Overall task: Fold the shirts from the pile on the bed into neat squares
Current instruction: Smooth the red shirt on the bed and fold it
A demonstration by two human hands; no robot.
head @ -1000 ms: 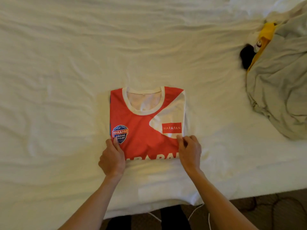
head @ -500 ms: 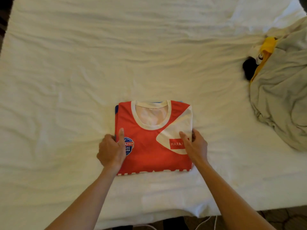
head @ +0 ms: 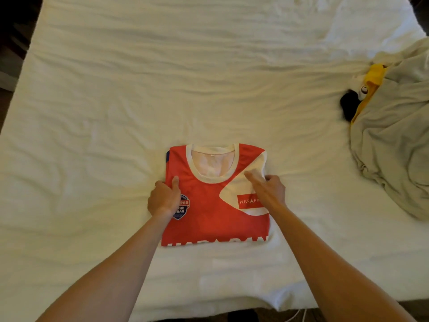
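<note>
The bed (head: 139,89) fills most of the view, covered by a wrinkled white sheet that runs to the near edge, where dark floor shows below it. At the right side of the bed lies the pile (head: 392,145) of unfolded garments: a large grey-beige shirt on top, with a yellow piece and a black piece showing at its left edge. The pile is well apart from the work area, and nothing lies between the two but bare sheet. The red shirt (head: 216,205) lies flat near the middle of the bed, toward the near edge, folded into an almost square block. Its white-trimmed collar points to the far side and its lower fold, with cut-off white lettering, faces the near side; the long axis, only slightly longer than the width, runs near to far. A white panel with a red label occupies its right half, and a blue badge sits at its left. The left hand (head: 163,199) grips the left edge of the block, thumb laid on top of the red cloth and fingers curled around the edge. The right hand (head: 269,190) grips the right edge the same way, index finger extended across the white panel, remaining fingers wrapped over the edge.
</note>
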